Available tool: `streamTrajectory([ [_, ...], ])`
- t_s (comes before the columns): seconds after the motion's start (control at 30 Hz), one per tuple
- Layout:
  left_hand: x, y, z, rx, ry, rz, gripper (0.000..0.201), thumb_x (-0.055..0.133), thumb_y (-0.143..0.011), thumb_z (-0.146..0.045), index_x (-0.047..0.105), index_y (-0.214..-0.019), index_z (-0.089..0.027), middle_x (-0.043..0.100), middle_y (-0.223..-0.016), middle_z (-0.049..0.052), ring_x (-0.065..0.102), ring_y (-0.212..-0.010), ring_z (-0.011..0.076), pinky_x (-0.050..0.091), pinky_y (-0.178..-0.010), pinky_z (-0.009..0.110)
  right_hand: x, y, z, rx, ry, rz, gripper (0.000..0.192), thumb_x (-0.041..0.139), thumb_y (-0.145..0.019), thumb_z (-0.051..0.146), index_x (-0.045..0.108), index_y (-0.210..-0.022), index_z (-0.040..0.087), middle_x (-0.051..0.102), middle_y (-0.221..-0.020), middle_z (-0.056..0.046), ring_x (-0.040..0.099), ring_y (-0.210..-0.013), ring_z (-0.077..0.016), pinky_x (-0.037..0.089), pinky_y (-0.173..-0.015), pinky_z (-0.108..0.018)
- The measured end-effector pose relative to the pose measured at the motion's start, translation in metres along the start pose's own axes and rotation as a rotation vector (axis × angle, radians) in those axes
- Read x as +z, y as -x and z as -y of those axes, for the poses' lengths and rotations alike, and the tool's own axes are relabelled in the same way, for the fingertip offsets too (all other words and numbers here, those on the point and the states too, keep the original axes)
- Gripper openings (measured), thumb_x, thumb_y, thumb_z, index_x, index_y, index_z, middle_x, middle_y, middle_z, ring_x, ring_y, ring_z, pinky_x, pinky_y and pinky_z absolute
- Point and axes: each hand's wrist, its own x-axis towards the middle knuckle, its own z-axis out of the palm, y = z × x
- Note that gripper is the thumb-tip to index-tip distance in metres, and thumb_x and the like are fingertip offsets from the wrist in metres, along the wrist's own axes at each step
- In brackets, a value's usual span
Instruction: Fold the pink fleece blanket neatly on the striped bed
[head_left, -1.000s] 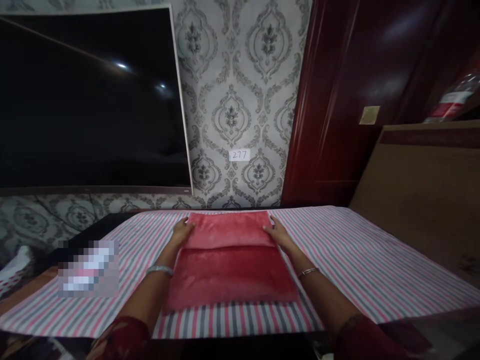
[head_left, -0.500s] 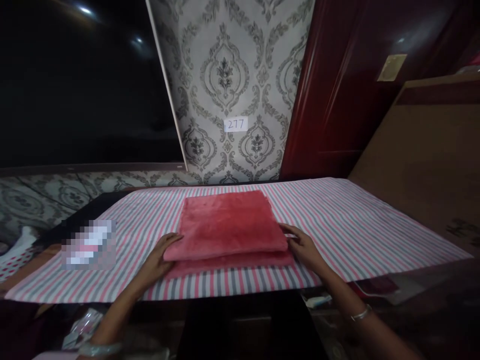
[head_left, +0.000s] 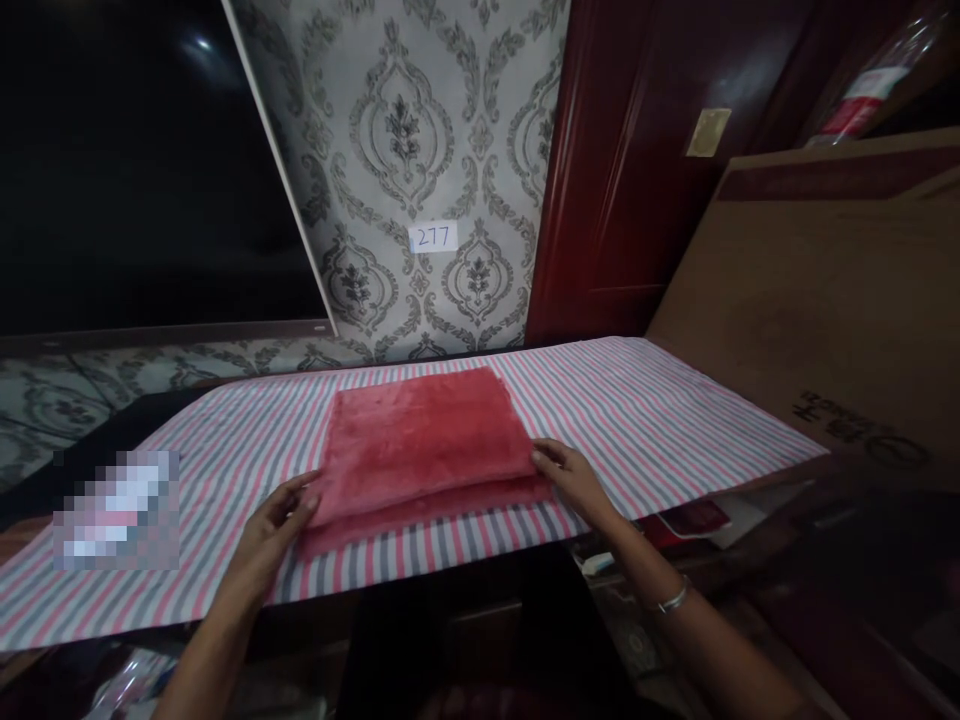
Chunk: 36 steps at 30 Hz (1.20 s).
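Observation:
A red plush towel lies folded in two layers on a pink, grey and white striped cloth. My left hand is at the towel's near left corner, fingers apart, fingertips touching the edge of the upper layer. My right hand is at the near right corner, thumb on top of the upper layer and fingers closed on its edge. A bangle is on my right wrist.
A large dark TV screen hangs on patterned wallpaper with a label "277". A dark red door stands behind, a brown cardboard box to the right. Clutter lies below the table's front edge.
The towel's far half has been folded toward me onto the near half. My hands came from the far edge to the near corners. The view has shifted right.

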Motion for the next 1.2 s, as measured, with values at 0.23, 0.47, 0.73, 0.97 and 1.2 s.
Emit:
streamTrajectory([
  [0.23,0.003,0.009,0.002,0.031,0.053,-0.111,0.069,0.076,-0.06,-0.064,0.069,-0.112,-0.02,0.068,-0.087,0.002,0.062,-0.084,0.0191,0.052,-0.076,0.028,-0.001,0.001,-0.004,0.048,-0.134,0.07,0.044,0.067,-0.077,0.05,0.074,-0.109,0.021,0.072,-0.116,-0.008,0.064,-0.111,-0.0283,0.049,-0.098,-0.045],
  [0.47,0.006,0.008,-0.002,-0.19,0.115,-0.005,0.066,0.081,-0.044,-0.071,0.071,-0.081,-0.017,0.074,-0.079,0.006,0.068,-0.08,0.025,0.056,-0.076,0.032,-0.001,0.0,0.024,0.061,-0.32,0.249,0.053,0.075,-0.074,0.05,0.07,-0.12,0.024,0.072,-0.118,-0.006,0.063,-0.113,-0.0274,0.046,-0.103,-0.045],
  [0.73,0.007,0.008,-0.009,-0.107,0.143,0.062,0.059,0.08,-0.054,-0.064,0.074,-0.091,-0.018,0.077,-0.085,0.007,0.071,-0.085,0.029,0.057,-0.08,0.039,0.005,-0.01,0.03,0.162,-0.304,0.419,0.043,0.075,-0.072,0.049,0.067,-0.102,0.019,0.058,-0.062,0.005,0.042,-0.045,-0.0076,0.033,-0.044,-0.02],
  [0.97,0.002,0.005,0.01,-0.151,0.051,-0.007,0.054,0.071,-0.062,-0.068,0.073,-0.082,-0.018,0.075,-0.074,0.006,0.072,-0.082,0.0287,0.057,-0.081,0.04,-0.006,-0.009,0.023,0.047,-0.253,0.107,0.029,0.073,-0.072,0.046,0.058,-0.074,0.021,0.052,-0.06,0.005,0.046,-0.054,-0.0114,0.041,-0.053,-0.023],
  [1.2,-0.005,0.002,-0.012,-0.177,-0.03,0.173,0.052,0.075,-0.056,-0.068,0.073,-0.075,-0.02,0.076,-0.076,0.006,0.07,-0.08,0.028,0.057,-0.078,0.037,-0.007,0.002,0.003,0.148,-0.316,0.254,0.034,0.075,-0.072,0.048,0.068,-0.09,0.02,0.07,-0.085,-0.001,0.063,-0.08,-0.02,0.049,-0.079,-0.033],
])
